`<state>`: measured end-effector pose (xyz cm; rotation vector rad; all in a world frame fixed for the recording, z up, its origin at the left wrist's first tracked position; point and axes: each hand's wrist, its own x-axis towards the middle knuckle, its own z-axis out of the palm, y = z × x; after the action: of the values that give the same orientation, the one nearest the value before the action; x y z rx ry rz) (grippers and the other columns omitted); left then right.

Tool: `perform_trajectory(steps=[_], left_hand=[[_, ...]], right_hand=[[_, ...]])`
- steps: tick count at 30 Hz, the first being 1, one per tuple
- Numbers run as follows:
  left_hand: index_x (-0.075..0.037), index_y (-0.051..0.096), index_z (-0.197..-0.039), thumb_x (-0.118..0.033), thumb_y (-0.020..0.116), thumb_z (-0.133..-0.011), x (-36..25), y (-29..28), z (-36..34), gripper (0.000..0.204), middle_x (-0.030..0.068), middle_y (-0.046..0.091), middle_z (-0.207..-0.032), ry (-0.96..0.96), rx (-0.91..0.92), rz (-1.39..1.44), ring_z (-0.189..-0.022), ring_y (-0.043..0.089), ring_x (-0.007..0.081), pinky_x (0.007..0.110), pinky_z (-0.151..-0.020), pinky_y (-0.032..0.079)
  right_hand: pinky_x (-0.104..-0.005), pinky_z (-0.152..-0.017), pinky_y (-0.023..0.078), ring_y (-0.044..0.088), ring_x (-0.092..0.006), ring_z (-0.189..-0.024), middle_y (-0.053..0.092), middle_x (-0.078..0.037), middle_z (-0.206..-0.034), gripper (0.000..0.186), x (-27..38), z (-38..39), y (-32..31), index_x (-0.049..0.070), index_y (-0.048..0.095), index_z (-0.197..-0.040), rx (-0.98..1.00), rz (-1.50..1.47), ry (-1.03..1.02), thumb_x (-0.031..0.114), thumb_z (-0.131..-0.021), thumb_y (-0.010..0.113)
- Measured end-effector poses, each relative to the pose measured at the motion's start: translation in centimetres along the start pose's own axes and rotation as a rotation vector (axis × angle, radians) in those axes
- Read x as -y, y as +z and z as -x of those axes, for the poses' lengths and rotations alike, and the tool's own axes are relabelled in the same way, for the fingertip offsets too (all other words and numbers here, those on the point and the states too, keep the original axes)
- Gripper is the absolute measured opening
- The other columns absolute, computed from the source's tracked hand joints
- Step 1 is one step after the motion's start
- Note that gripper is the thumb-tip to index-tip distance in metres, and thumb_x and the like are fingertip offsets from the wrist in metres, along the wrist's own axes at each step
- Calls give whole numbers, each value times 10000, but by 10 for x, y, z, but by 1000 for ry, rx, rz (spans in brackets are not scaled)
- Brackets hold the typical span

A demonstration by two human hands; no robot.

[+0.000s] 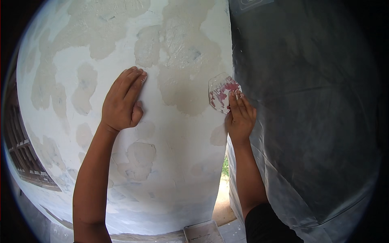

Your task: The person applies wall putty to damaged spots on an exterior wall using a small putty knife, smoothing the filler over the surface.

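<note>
White wall fills nearly the whole view, blotched with big beige patches of filler that stand out dull against the paint. Right at its edge, the right hand has its fingers pressed flat onto a small scraper blade, a pale, angular piece smeared with red and caked in white; the fingers lie over its lower right corner and pin it against the wall, the thumb tucked out of sight, so how it is gripped underneath I cannot tell. The blade sits just beside the wall's right edge, touching the margin of a large beige patch. Across from it, well apart, the left hand is spread open and flat on the white paint, fingers together and pointing up to the right, thumb out, holding nothing, only bearing on the surface. Both forearms rise from the lower edge, the right one coming out of a dark sleeve. Beyond the wall's edge hangs a grey plastic sheet, creased and draped down the whole right side. Low down, between the arms, a pale rectangular tray shows on the ground, and a dark wooden railing curves along the far left.
</note>
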<state>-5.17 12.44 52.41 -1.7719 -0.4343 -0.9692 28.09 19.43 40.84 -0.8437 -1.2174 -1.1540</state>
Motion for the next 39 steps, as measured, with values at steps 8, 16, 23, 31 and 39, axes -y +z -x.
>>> perform_trajectory(steps=[8,16,23,31,39], left_hand=[[71,595,-1270,-149,482,-710,1,3,-2,612,230,574,-1307,-18,39,29,-1276,529,411,469,-1099,426],[66,583,-1268,-73,502,-684,2,-5,14,605,205,566,-1324,2,-1,102,-1283,515,400,472,-1110,421],[112,580,-1287,-355,393,-1004,-156,-37,169,577,240,567,-1340,-488,-240,495,-1309,502,415,484,-1090,416],[70,583,-1297,-282,404,-999,-362,-127,366,495,236,573,-1343,-1355,214,851,-1295,518,390,454,-1109,382],[66,613,-1261,-327,318,-1081,-461,-177,465,524,231,639,-1269,-1999,460,914,-1239,571,334,398,-1085,396]], right_hand=[[-383,-922,432,632,-231,-1159,714,-87,-1210,490,19,42,-68,104,663,-1296,184,-19,129,13,-815,652],[-252,-711,466,596,-90,-787,689,-39,-950,211,107,99,-170,-29,677,-1079,263,-1037,1364,-20,-911,549],[-267,-657,472,600,-104,-788,675,-32,-975,237,163,144,-248,13,636,-1112,282,-1299,1736,-9,-917,504],[-311,-708,525,650,-150,-873,682,-50,-1068,290,221,233,-339,40,602,-1211,456,-990,2097,38,-940,499],[-374,-727,545,649,-199,-932,663,-86,-1096,294,263,335,-428,62,591,-1224,555,-443,2494,169,-960,516]])
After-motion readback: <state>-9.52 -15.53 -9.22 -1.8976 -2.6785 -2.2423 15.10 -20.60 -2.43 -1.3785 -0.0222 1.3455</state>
